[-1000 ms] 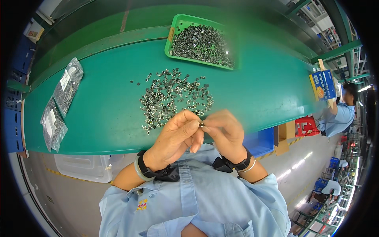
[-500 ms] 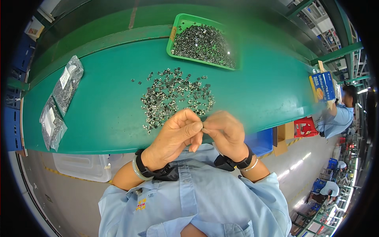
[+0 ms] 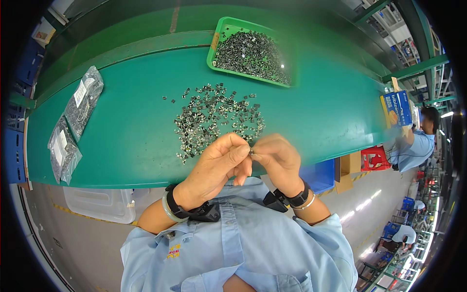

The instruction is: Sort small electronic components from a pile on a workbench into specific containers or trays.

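Note:
My left hand [image 3: 219,163] and my right hand [image 3: 277,160] meet fingertip to fingertip just above the near edge of the green table [image 3: 121,131]. Both pinch one small dark metal part [image 3: 251,152] between thumbs and forefingers. Right behind my hands lies a loose heap of small metal parts [image 3: 214,119] spread on the table. Farther back stands a green tray [image 3: 216,46] filled with many more of the same parts [image 3: 253,53]. I wear dark wristbands and a light blue shirt.
Two clear plastic bags of parts [image 3: 73,121] lie at the table's left end. A blue box [image 3: 398,108] stands at the right end, where another person in light blue [image 3: 418,141] works. A white bin [image 3: 97,204] sits under the table, red and blue crates at right.
My hands have stayed together at the table edge, with only small finger movements on the part. The view has shifted slightly.

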`<act>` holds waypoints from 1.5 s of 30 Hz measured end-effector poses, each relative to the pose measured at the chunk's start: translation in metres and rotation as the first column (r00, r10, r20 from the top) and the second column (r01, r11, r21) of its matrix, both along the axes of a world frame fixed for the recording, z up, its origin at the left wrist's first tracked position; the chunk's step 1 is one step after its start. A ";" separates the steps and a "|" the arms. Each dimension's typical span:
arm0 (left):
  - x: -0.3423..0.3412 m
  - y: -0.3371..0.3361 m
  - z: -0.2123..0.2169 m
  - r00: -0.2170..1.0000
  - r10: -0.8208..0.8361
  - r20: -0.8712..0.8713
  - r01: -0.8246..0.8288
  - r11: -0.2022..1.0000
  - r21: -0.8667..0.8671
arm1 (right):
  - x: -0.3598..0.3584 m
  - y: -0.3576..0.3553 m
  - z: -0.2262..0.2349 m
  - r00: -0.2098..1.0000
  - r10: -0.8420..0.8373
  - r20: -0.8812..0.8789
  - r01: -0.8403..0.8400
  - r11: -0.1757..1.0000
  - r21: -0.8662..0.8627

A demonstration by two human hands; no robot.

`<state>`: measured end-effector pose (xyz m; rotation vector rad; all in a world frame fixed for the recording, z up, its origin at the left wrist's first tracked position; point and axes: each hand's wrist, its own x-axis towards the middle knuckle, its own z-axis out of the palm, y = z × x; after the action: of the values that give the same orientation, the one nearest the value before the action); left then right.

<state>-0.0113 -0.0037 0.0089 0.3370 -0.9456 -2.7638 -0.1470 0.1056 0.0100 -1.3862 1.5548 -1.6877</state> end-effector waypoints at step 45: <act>0.000 0.004 -0.005 0.991 0.100 0.087 -0.081 0.977 -0.196 | -0.045 0.009 0.016 0.765 0.034 -0.643 0.182 0.947 0.266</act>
<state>-0.0117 -0.0001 0.0042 0.4722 -1.1791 -2.5681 -0.1925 0.1144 0.0256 -1.8488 2.1538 -0.9475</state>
